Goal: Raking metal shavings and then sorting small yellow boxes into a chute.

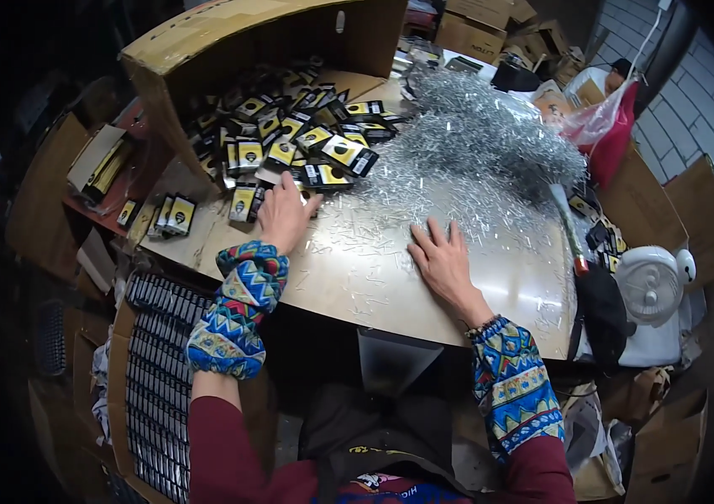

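Note:
My left hand is at the front edge of a heap of small black-and-yellow boxes. Its fingers reach forward with the thumb apart, and the fingertips touch or nearly touch the nearest boxes; their undersides are hidden. Flat on the pale tabletop rests my right hand, fingers spread and holding nothing. Beyond it rises a big mound of thin silvery metal pins, with loose ones scattered toward both hands. Patterned sleeve covers are on both my forearms.
A large cardboard box lies open behind the heap. At lower left, a carton holds rows of dark packs. Several small boxes stand at the table's left edge. On the right is a white fan. Another person is at back right.

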`<action>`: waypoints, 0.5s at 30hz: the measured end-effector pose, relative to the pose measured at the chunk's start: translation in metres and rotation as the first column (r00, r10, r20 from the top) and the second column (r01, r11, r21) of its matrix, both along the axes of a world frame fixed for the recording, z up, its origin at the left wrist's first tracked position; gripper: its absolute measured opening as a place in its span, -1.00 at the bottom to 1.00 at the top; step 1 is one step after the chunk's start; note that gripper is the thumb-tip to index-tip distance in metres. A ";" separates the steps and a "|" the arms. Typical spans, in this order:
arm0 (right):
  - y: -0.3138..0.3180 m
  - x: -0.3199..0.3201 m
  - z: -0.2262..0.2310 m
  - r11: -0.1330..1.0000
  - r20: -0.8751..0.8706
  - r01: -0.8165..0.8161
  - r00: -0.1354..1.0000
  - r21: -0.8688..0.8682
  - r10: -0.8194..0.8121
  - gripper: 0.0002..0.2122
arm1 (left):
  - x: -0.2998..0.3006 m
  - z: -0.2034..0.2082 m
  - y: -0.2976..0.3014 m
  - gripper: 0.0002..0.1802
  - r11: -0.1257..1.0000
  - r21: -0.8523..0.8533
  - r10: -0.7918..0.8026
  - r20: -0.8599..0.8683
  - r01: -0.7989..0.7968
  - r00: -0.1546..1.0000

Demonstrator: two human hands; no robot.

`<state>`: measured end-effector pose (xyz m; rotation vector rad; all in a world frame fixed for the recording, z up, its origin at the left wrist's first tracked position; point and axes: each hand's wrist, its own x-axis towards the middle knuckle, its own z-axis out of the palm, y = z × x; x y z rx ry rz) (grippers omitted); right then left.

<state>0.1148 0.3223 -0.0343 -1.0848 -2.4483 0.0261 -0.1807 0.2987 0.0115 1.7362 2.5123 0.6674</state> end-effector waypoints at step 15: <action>-0.004 0.071 -0.004 0.955 -0.193 -0.092 0.980 -0.281 0.037 -0.64 | 0.020 0.007 -0.075 -0.65 0.987 0.153 -0.122 0.567 0.041 0.814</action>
